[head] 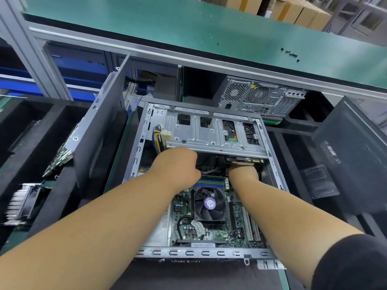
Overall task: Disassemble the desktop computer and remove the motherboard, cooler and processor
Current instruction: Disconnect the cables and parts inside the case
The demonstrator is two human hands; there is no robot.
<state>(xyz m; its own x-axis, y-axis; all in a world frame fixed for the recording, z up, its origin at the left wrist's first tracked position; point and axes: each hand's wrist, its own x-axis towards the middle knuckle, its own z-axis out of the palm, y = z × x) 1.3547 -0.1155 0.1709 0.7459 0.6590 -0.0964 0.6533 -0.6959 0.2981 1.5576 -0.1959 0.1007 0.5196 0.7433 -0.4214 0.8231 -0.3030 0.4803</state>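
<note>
We see the open case (201,253) lying flat at the centre of the view, its long axis running from 6 to 12 o'clock, with the open side facing up. The motherboard (211,231) sits in its near half, and the cooler (210,204) is mounted on it, fan up. The drive cage (211,132) spans the far half, with a cable bundle (160,136) hanging at its 9 o'clock end.

Our left hand (178,166) reaches in under the cage's near edge; its fingers curl downward, but we cannot tell whether they grip anything. Our right hand (244,172) goes under the cage at about 1 o'clock from the cooler; its fingers are hidden, so we cannot tell their state. Both forearms cross over the board and cover parts of it.

A side panel (100,130) leans upright at 9 o'clock of the case. Further out at 8 o'clock, a heatsink (23,203) lies in a black tray (12,120). Another tower (259,97) stands at 1 o'clock under the green bench (146,21). A dark panel (354,164) stands at 3 o'clock.
</note>
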